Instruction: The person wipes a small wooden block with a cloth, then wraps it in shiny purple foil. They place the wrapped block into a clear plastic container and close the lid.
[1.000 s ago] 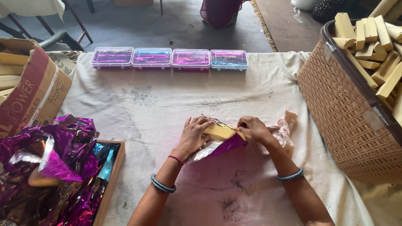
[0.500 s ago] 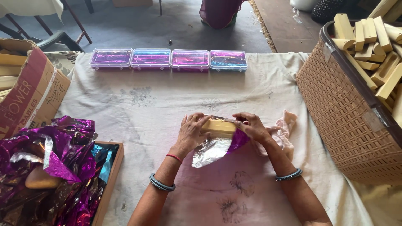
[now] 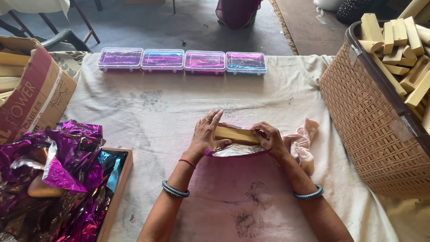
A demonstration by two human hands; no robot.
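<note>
A pale yellow bar (image 3: 236, 134) lies across a sheet of purple and silver foil (image 3: 235, 150) on the white cloth-covered table (image 3: 152, 112). My left hand (image 3: 205, 133) presses against the bar's left end with fingers spread upward. My right hand (image 3: 268, 136) grips the bar's right end, fingers curled over it. The foil shows under and in front of the bar, partly folded up around it. A pink cloth (image 3: 304, 141) lies just right of my right hand.
A brown woven basket (image 3: 371, 121) full of pale bars stands at the right. Several clear plastic boxes (image 3: 181, 60) line the far edge. A wooden tray (image 3: 117, 192) heaped with purple foil (image 3: 58, 175) sits at the left, beside a cardboard box (image 3: 31, 89).
The bar was lifted and tilted a second ago; now it lies level across the foil. My left hand's fingers have straightened against its end, and the foil has settled flatter beneath it.
</note>
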